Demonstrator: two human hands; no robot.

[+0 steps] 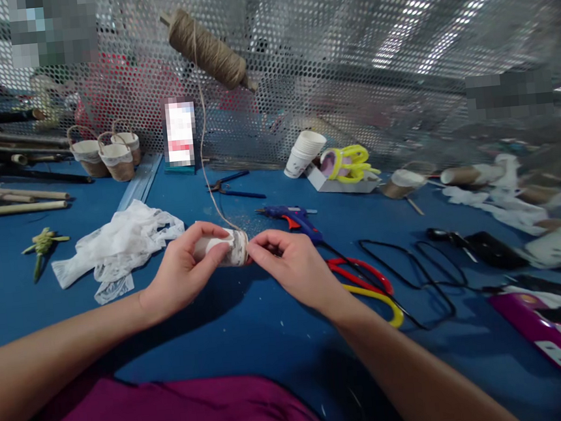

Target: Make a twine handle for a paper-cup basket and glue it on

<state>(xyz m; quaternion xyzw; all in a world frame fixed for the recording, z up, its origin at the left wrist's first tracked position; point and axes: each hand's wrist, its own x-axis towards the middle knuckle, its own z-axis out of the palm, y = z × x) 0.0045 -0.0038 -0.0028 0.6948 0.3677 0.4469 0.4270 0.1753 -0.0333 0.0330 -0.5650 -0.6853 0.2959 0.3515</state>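
Note:
My left hand (180, 271) is wrapped round a white paper cup (237, 250) lying on its side, its end pointing right. Jute twine (202, 129) runs down from a spool (207, 50) hung on the mesh and meets the cup at that end, where a few turns lie round it. There the thumb and fingers of my right hand (292, 262) are pinched together on the twine, against the cup; the fingertips are partly hidden. Just beyond my right hand lies a blue glue gun (294, 219), and scissors with red and yellow handles (365, 275) lie beside my right wrist.
White lace (121, 244) lies at left, near a small green woven piece (43, 247). Behind are small twine-handled buckets (117, 159), a phone (179, 134), pliers (234, 188) and stacked paper cups (305, 151). A black cord (412, 258) and a purple device (541, 332) are at right.

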